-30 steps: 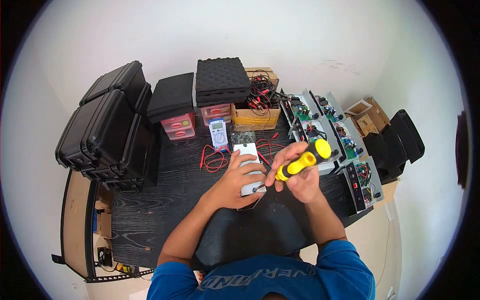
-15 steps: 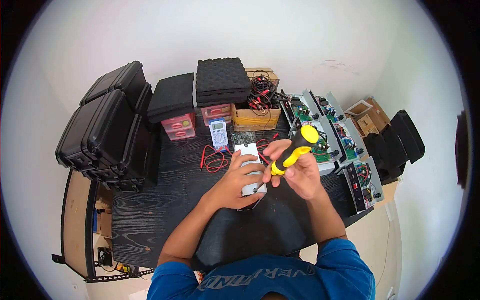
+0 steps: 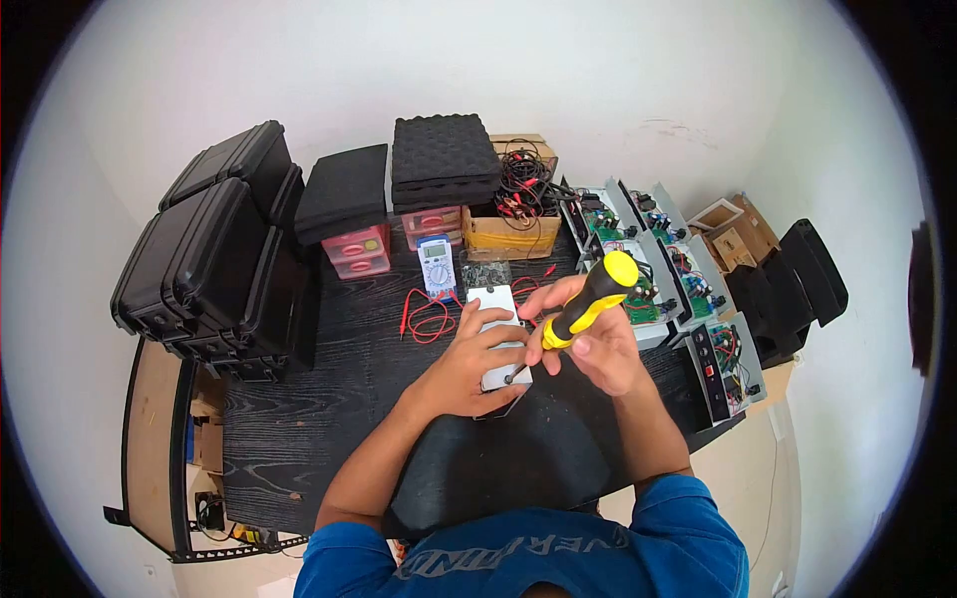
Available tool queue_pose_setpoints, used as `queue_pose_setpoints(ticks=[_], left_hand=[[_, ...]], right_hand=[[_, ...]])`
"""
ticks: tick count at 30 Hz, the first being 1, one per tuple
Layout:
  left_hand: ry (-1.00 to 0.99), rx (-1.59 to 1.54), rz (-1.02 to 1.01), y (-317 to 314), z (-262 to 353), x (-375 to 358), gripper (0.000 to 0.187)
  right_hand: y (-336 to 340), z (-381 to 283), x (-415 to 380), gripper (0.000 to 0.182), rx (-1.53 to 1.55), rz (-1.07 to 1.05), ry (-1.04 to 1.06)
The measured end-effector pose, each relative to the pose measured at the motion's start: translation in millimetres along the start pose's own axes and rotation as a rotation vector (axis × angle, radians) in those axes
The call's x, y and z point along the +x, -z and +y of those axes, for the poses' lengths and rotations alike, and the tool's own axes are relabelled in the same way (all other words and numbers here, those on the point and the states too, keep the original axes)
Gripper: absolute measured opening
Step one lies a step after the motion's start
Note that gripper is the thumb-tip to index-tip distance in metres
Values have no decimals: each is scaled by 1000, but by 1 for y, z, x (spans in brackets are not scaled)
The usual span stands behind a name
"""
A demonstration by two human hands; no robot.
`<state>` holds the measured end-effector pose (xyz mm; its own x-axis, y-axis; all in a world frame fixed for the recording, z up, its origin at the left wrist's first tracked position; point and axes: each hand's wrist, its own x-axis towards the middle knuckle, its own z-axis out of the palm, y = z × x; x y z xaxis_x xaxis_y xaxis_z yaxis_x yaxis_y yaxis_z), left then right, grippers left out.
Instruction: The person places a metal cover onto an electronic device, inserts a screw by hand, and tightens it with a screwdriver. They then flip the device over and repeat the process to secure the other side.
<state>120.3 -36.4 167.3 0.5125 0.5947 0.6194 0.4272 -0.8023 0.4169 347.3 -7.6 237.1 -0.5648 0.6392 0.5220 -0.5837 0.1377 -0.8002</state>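
On the dark table, a narrow white box lies lengthwise in front of me. My left hand is laid over it, fingers across the top and thumb along the near edge, gripping it. My right hand is closed round a yellow and black screwdriver. The screwdriver slants down to the left, and its tip meets a dark round spot at the box's near end. Whether a screw head sits under the tip is too small to tell. Just beyond the box, a multimeter with red leads lies on the table.
Black hard cases are stacked at the left. Black foam sheets rest on red-fronted drawers. A cardboard box holds tangled cables. Several opened units with circuit boards stand at the right, beside a black case.
The screwdriver handle has turned and tipped slightly to the right, with the fingers of my right hand shifting a little on it. My left hand and the white box stay in place.
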Motion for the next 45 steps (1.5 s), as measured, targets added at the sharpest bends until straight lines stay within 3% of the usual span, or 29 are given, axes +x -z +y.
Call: queue_pose_setpoints(ticks=[2,8,11,12,15,18,24,27,31,32,35,39,45], left_hand=[[0,-1,7,-1,-1,-1,43],[-13,-12,14,-1,-3,-2,43],[-1,-15,8,0,-2,-1,43],[5,-16,3,0,-1,-1,43],[-7,-31,28,-1,-3,-3,44],[-12,-34,37,0,-3,-4,46],[-5,-32,29,1,-1,-3,44],[-17,-13,21,1,-1,-2,43],[-5,-14,17,1,-2,-2,43],[-2,-13,17,1,-1,-3,44],[-7,-18,34,0,-4,-5,45],[-3,-38,60,-1,-1,-4,45],[12,7,-26,1,0,1,44]], right_hand=[[6,0,-1,49,-74,-36,18],[-9,1,-2,50,-111,147,64],[11,15,0,61,-179,-50,214],[3,10,0,61,-131,35,139],[5,8,5,53,-61,-44,116],[3,-6,0,48,-62,1,-46],[-5,-10,1,42,-119,72,-18],[6,3,3,33,-126,-39,136],[9,-2,-1,39,-73,-32,18],[9,-5,-1,31,-57,-80,27],[-1,-18,-4,37,-130,-2,-81],[0,-20,-3,31,-176,-5,-89],[5,-7,-2,47,-181,72,43]])
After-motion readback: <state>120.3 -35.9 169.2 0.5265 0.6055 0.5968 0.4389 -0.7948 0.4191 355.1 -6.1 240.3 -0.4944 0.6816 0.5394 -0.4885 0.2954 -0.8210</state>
